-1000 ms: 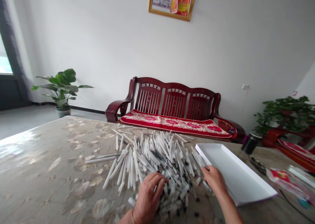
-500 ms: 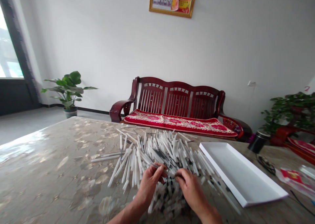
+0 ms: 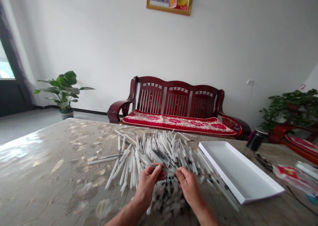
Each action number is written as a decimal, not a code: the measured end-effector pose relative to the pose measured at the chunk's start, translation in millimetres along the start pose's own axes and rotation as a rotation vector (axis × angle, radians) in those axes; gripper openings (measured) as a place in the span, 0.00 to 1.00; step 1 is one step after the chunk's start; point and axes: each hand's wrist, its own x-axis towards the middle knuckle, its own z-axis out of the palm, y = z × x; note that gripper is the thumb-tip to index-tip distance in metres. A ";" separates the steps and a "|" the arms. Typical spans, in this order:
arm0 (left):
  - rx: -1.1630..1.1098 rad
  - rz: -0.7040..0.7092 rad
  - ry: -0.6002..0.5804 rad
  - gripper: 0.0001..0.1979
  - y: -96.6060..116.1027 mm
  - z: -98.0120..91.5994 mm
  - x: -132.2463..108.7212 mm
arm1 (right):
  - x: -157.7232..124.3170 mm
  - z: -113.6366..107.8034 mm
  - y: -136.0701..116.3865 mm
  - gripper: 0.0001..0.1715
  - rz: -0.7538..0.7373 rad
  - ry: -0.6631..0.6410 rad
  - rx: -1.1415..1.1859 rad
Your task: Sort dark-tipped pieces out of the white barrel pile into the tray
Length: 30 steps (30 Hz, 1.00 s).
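Observation:
A big heap of white pen barrels and thin refills (image 3: 159,153) lies on the patterned table (image 3: 49,166). Both my hands hover over the near edge of the heap, fingertips facing each other. My left hand (image 3: 148,182) has its fingers curled and pinches a thin pen part. My right hand (image 3: 189,186) is also curled, gripping the other end of what seems to be the same thin pen part, blurred between the two hands. Loose pens lie beneath both hands.
A shallow white tray (image 3: 238,173) sits on the table right of the heap. Beyond it stand a black cylinder (image 3: 255,139), a cable and red packets (image 3: 288,173). A red wooden bench (image 3: 176,110) and potted plants (image 3: 62,90) stand behind the table.
My right hand moved left from beside the white tray to meet my left hand over the heap. Both hands closed on a thin pen part between them.

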 end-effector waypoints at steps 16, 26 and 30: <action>-0.075 -0.018 -0.006 0.24 2.0 3.7 2.5 | 2.1 0.2 -8.0 0.25 -0.091 0.112 -0.019; -0.098 -0.025 -0.003 0.24 0.2 4.1 2.9 | 3.0 -0.2 -1.2 0.31 0.054 0.040 0.108; -0.087 -0.021 0.005 0.24 -1.2 3.1 4.2 | 4.1 0.9 -5.6 0.33 -0.002 0.085 0.086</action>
